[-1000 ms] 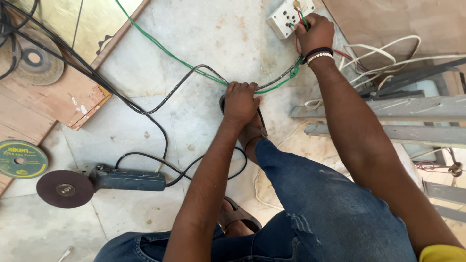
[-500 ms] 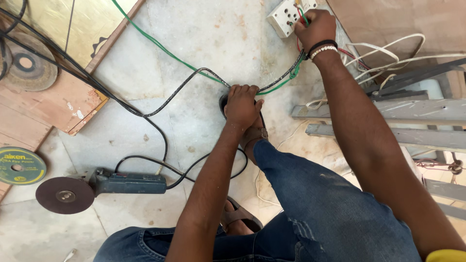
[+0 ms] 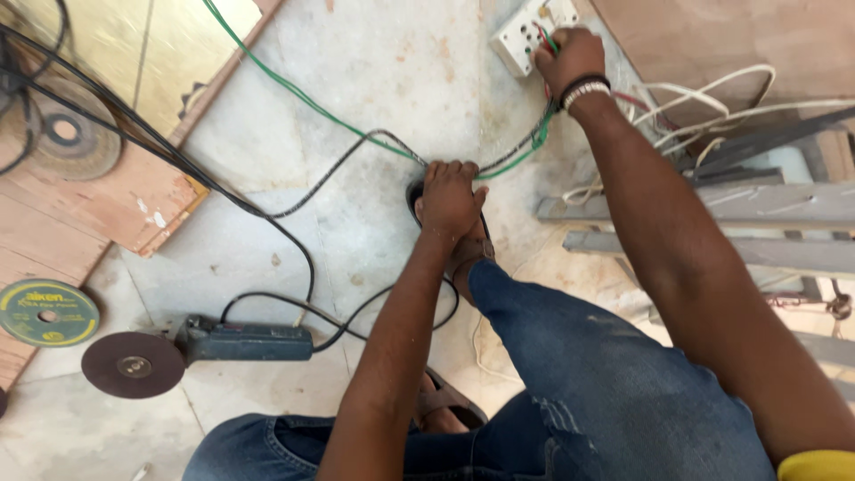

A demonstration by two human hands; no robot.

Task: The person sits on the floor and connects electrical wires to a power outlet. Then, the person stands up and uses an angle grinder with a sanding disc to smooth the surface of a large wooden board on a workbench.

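My left hand (image 3: 450, 198) is closed around a black cable (image 3: 356, 147) and a green wire (image 3: 294, 89) where they cross the pale stone floor, just above my sandalled foot. My right hand (image 3: 570, 58), with a beaded wristband, pinches thin red and green wire ends against the holes of a white socket board (image 3: 525, 31) lying on the floor at the top. My jeans-covered knees fill the bottom of the view.
A blue-grey angle grinder (image 3: 240, 343) with a dark disc (image 3: 132, 365) lies at lower left, its cord looping toward my foot. Loose cutting discs (image 3: 46, 312) sit on wooden boards (image 3: 107, 205) at left. White cables (image 3: 704, 98) and grey metal bars (image 3: 712, 205) lie at right.
My right hand has shifted slightly along the socket board with the wire ends. The left hand stays gripping the cables; the view moved a little.
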